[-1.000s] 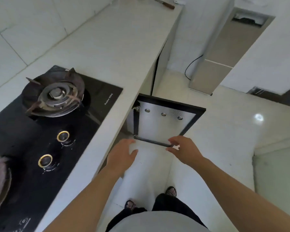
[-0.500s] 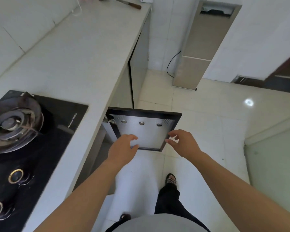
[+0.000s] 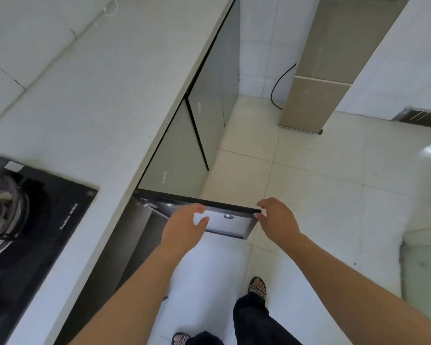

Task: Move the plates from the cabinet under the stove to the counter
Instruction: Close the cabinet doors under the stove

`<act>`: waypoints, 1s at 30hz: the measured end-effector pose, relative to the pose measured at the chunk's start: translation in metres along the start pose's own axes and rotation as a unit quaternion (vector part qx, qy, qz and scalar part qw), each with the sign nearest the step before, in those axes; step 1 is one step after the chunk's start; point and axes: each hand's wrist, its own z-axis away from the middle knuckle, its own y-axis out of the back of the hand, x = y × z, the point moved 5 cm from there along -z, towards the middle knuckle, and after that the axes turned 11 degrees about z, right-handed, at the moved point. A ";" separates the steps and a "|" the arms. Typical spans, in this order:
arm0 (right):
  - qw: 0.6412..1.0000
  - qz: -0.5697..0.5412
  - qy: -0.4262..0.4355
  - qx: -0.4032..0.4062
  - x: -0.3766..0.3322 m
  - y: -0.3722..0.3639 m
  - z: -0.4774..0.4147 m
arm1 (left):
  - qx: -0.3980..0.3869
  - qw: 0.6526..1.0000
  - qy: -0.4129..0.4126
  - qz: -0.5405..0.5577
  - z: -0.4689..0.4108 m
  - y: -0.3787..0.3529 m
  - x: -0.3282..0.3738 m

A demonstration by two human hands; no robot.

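Pale glossy tiled floor fills the right and far part of the view. A white stone counter runs down the left, its near end cut off by the frame. A black glass gas stove is set into it, with the burner half out of view at the left edge. Far right stands a tall beige appliance, its top cropped, with a black cable hanging beside it.

Under the stove, the dark cabinet stands open. The counter's edge and the left forearm hide most of its inside, so the plates cannot be made out. Its black-framed grey door swings out over the floor.

The left hand is in front of the door's inner face, fingers and thumb spread apart and gripping nothing. The right hand hangs by the door's outer corner with loosely bent fingers, also holding nothing. Whether its fingertips touch the corner is unclear.
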 end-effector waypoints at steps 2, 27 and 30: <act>1.000 0.001 0.018 -0.021 0.001 -0.003 -0.010 | 0.000 1.000 0.012 0.001 -0.006 -0.002 -0.002; 0.997 0.034 -0.059 -0.022 -0.004 -0.022 0.001 | -0.065 0.987 0.002 -0.149 -0.048 -0.020 -0.034; 0.997 0.045 -0.053 -0.031 -0.004 -0.018 -0.005 | -0.065 0.977 -0.020 -0.203 -0.049 -0.020 -0.037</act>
